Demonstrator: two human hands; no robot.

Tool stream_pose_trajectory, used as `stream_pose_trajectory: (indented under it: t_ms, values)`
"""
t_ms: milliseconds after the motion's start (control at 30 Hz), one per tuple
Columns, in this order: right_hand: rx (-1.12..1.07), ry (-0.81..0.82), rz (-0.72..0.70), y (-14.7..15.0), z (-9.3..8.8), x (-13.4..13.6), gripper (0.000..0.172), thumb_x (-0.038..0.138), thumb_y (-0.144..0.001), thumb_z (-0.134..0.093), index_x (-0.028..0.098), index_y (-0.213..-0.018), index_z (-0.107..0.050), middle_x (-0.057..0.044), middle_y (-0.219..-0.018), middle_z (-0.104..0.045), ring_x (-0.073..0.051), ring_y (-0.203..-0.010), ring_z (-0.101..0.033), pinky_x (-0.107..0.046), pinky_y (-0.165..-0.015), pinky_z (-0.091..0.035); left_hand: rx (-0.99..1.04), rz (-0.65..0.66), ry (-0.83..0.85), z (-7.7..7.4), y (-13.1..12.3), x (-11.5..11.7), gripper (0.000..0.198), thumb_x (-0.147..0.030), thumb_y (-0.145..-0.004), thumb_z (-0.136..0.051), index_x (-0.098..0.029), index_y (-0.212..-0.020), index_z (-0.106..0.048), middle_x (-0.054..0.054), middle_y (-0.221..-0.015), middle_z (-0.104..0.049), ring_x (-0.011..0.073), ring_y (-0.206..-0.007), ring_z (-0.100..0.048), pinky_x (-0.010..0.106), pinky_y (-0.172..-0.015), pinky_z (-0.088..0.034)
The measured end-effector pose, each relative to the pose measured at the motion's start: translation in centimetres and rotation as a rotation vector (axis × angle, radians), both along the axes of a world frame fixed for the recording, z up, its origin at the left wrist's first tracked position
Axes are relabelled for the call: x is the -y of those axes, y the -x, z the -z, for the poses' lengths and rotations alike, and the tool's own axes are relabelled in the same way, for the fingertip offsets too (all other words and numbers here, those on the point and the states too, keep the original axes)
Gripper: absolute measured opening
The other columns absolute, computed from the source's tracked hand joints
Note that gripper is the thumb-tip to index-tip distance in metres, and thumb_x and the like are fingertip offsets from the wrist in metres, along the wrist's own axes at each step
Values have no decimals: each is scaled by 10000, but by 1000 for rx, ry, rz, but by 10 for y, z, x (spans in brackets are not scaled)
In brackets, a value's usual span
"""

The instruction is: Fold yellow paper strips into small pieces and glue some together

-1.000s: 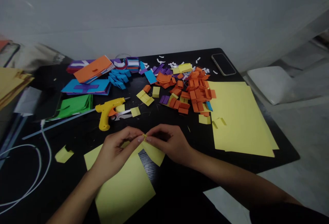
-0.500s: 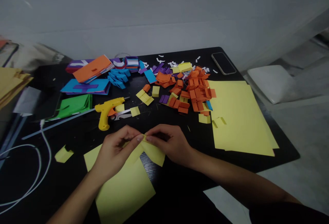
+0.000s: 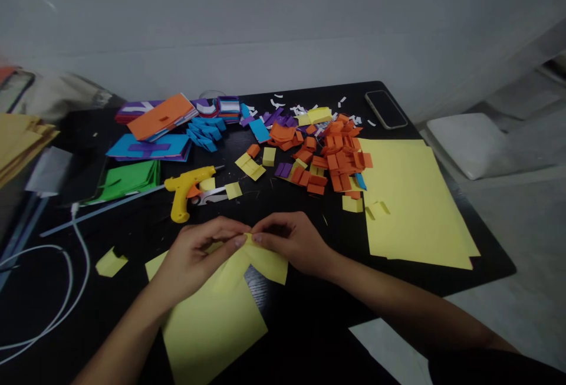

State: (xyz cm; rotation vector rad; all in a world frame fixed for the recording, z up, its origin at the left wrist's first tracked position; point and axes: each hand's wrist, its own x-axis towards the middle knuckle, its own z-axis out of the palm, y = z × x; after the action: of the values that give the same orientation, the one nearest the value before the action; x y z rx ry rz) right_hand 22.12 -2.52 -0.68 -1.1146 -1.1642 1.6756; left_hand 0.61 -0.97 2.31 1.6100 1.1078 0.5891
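Note:
Between my two hands is a piece of yellow paper (image 3: 269,262), pinched at its upper edge and hanging down in two flaps. My left hand (image 3: 194,258) grips it between thumb and fingers, and its fingertips almost meet those of my right hand (image 3: 294,240). The right hand is closed on the same paper in a thumb-and-finger pinch. Part of the paper is hidden behind the fingers. Under the left hand lies a larger yellow sheet (image 3: 216,338) on the black table (image 3: 309,308).
Beyond my hands lie a yellow glue gun (image 3: 181,193), scissors (image 3: 214,196) and a heap of folded orange pieces (image 3: 342,155). Yellow sheets (image 3: 411,202) and a phone (image 3: 386,109) are at right. Coloured paper stacks (image 3: 150,148) and a white cable (image 3: 82,261) are at left.
Both hands keep their pinch on the yellow paper. The fingertips and paper have shifted very slightly to the right, and the right flap hangs a little more outward.

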Motion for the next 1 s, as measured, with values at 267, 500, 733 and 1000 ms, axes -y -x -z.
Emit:
stream_pose_trajectory:
  t_ms: [267, 500, 733, 1000]
  values:
    - [42, -21, -25, -1, 2, 1, 151, 317, -828, -787, 183, -893, -811, -12, -785, -760, -136, -697, -650, -238, -632, -458, 19, -46, 143, -1, -2, 0, 197, -390, -894, -728, -231, -1008, -748, -16, -725, -764, 135, -615, -654, 206, -540, -473]
    - [121, -67, -10, 1, 1, 3, 123, 304, -842, -767, 198, -888, -808, -23, -838, -785, -162, -759, -696, -252, -664, -501, 1, -47, 156, -4, -5, -5, 169, -370, -863, -735, -214, -813, -778, 7, -735, -766, 148, -654, -664, 227, -599, -509]
    - [139, -78, -2, 1, 1, 4, 125, 294, -860, -749, 193, -909, -806, -27, -843, -791, -158, -751, -700, -253, -666, -500, -2, -74, 149, -3, -5, -2, 198, -398, -867, -731, -214, -806, -769, 2, -714, -746, 142, -639, -644, 220, -583, -489]
    - [130, -87, 29, 3, 1, 6, 129, 291, -857, -753, 188, -914, -804, -35, -880, -799, -172, -805, -725, -268, -724, -538, -26, -88, 111, 0, -6, 2, 237, -419, -900, -703, -197, -828, -745, 8, -714, -719, 151, -657, -629, 238, -592, -470]
